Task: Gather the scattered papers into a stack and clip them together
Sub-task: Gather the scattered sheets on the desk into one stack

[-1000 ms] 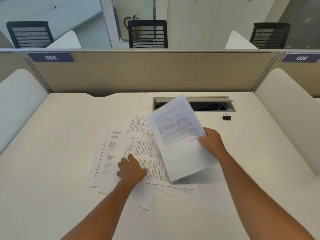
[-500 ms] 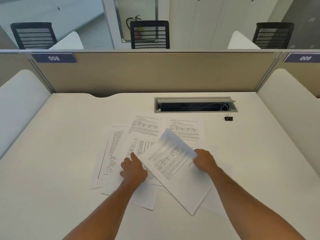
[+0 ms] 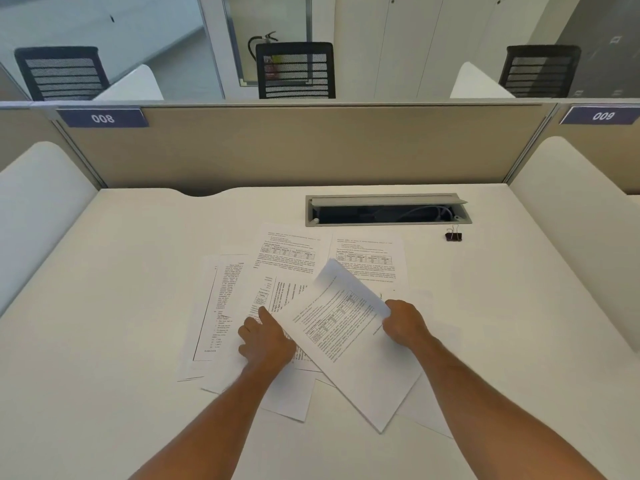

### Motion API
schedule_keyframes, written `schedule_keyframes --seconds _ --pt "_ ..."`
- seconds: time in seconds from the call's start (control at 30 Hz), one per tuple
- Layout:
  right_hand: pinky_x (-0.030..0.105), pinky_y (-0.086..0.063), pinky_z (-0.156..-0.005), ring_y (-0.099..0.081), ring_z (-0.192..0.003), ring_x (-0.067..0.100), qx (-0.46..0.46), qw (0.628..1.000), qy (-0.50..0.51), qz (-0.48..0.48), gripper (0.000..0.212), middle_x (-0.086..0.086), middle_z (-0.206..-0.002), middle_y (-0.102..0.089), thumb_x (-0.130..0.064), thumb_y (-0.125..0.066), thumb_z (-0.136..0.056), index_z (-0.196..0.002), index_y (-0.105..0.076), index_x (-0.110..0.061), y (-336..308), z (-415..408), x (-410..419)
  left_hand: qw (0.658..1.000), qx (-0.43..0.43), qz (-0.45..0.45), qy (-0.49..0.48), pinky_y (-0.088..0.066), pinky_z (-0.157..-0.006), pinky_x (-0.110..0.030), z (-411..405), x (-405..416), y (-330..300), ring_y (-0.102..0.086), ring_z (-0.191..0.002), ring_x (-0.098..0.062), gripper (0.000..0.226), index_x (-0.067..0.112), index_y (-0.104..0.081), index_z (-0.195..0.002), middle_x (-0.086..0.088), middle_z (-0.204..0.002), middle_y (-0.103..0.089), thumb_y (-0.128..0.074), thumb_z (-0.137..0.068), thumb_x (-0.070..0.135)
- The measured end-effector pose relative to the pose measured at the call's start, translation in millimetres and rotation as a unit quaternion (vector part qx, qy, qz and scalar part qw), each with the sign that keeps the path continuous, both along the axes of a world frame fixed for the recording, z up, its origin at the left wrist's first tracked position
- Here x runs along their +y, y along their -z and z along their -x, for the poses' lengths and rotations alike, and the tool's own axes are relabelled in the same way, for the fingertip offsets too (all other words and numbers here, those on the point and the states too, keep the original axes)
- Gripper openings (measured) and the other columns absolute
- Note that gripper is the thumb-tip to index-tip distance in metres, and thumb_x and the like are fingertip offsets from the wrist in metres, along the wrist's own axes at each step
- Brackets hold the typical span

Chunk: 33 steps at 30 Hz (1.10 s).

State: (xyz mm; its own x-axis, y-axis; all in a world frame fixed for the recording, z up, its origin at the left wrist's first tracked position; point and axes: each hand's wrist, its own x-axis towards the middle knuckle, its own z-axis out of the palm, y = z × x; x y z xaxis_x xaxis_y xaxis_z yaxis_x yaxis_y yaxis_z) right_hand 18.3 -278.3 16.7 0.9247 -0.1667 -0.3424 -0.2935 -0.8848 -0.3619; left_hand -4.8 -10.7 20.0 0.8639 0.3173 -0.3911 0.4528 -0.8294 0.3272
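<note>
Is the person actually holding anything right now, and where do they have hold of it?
The right hand grips one printed sheet by its right edge, far corner curling up. The left hand holds nothing and rests on the scattered papers.

An open-plan office: the white tabletop (image 3: 104,306) sits behind a beige cubicle partition (image 3: 294,147) with numbered seat labels (image 3: 103,118); beyond the partition stand mesh office chairs (image 3: 296,71).

white desk (image 3: 104,341) with scattered papers (image 3: 287,268), a binder clip (image 3: 453,235) near its cable tray (image 3: 388,210)
</note>
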Motion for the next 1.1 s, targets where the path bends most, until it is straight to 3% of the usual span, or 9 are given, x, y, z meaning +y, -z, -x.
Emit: schedule_keyframes --seconds 0.1,0.27,0.43,0.6,0.7,0.77,0.83,0.9,1.1 --pt "0.032 -0.049 -0.075 -0.065 -0.097 0.031 -0.004 1.000 -0.006 0.002 0.022 0.011 -0.106 -0.070 -0.008 -0.051 -0.090 -0.106 -0.066 -0.009 0.9 0.1 0.2 0.998 -0.010 0.041 -0.035 -0.041 -0.102 -0.053 -3.0 2.4 -0.8 -0.037 -0.129 -0.035 0.083 0.012 -0.022 -0.146 -0.018 -0.137 -0.039 -0.071 -0.080 0.024" --pt "0.030 -0.047 -0.074 -0.064 -0.095 0.030 -0.001 1.000 -0.008 -0.004 0.021 0.010 -0.106 -0.069 -0.009 -0.051 -0.091 -0.105 -0.066 -0.009 1.4 0.2 -1.5 0.985 -0.059 0.140 -0.088 -0.052 -0.096 -0.044 -8.9 15.5 -1.5 -0.062 -0.114 -0.037 0.056 0.008 -0.042 -0.138 -0.016 -0.127 -0.064 -0.060 -0.085 0.006" --pt "0.028 -0.043 -0.068 -0.060 -0.083 0.028 -0.002 0.999 -0.001 -0.052 0.013 0.005 -0.091 -0.063 -0.007 -0.052 -0.088 -0.085 -0.060 -0.016 -6.0 -7.1 -7.9 0.982 -0.096 0.148 -0.061 -0.058 -0.088 -0.038 -17.6 33.1 -3.2 -0.068 -0.109 -0.032 0.048 0.012 -0.061 -0.135 -0.010 -0.130 -0.068 -0.052 -0.089 0.003" --pt "0.030 -0.039 -0.058 -0.061 -0.077 0.031 -0.042 0.996 -0.005 -0.074 0.020 0.005 -0.077 -0.059 -0.002 -0.056 -0.082 -0.065 -0.055 -0.013 -21.3 -20.4 -14.5 0.980 -0.126 0.154 -0.011 -0.055 -0.056 -0.028 -32.9 49.3 -18.6 -0.071 -0.081 -0.023 0.045 0.020 -0.071 -0.122 -0.005 -0.107 -0.077 -0.044 -0.090 0.003" --pt "0.034 -0.046 -0.066 -0.060 -0.085 0.030 -0.055 0.992 -0.008 -0.118 0.006 0.009 -0.089 -0.061 -0.001 -0.059 -0.082 -0.078 -0.063 -0.003 -27.5 -27.4 -18.7 0.970 -0.143 0.195 0.012 -0.060 -0.062 -0.036 -40.3 53.8 -26.7 -0.071 -0.076 -0.018 0.035 0.025 -0.077 -0.102 0.004 -0.089 -0.076 -0.048 -0.094 0.005" --pt "0.043 -0.050 -0.089 -0.060 -0.102 0.032 -0.060 0.987 -0.016 -0.147 0.022 0.013 -0.110 -0.062 0.000 -0.062 -0.084 -0.106 -0.065 0.004 -32.4 -30.9 -19.6 0.961 -0.152 0.229 0.032 -0.058 -0.065 -0.033 -44.8 57.0 -28.7 -0.072 -0.081 -0.018 0.031 0.024 -0.077 -0.098 0.007 -0.086 -0.076 -0.053 -0.095 0.006" --pt "0.041 -0.048 -0.098 -0.059 -0.107 0.025 -0.051 0.980 -0.023 -0.189 0.032 0.005 -0.115 -0.063 -0.003 -0.067 -0.086 -0.119 -0.067 -0.005 -39.0 -31.4 -15.4 0.944 -0.166 0.281 0.050 -0.055 -0.069 -0.028 -47.0 56.3 -32.9 -0.071 -0.084 -0.016 0.026 0.022 -0.079 -0.098 0.007 -0.087 -0.078 -0.059 -0.096 0.006" --pt "0.038 -0.051 -0.094 -0.061 -0.106 0.022 -0.040 0.972 -0.027 -0.232 0.033 -0.001 -0.114 -0.066 -0.011 -0.069 -0.088 -0.121 -0.069 -0.014 -42.9 -32.4 -10.7 0.927 -0.170 0.327 0.063 -0.055 -0.072 -0.026 -47.1 50.8 -39.8 -0.072 -0.084 -0.014 0.026 0.023 -0.080 -0.097 0.006 -0.089 -0.079 -0.060 -0.095 0.006" --pt "0.034 -0.049 -0.069 -0.064 -0.084 0.027 -0.087 0.972 0.005 -0.218 0.012 0.009 -0.094 -0.069 -0.014 -0.071 -0.086 -0.095 -0.066 -0.008 -39.2 -36.0 -10.2 0.911 -0.228 0.344 0.002 -0.054 -0.086 -0.034 -53.2 43.0 -46.9 -0.069 -0.093 -0.015 0.023 0.020 -0.077 -0.107 0.004 -0.099 -0.077 -0.057 -0.098 0.011"
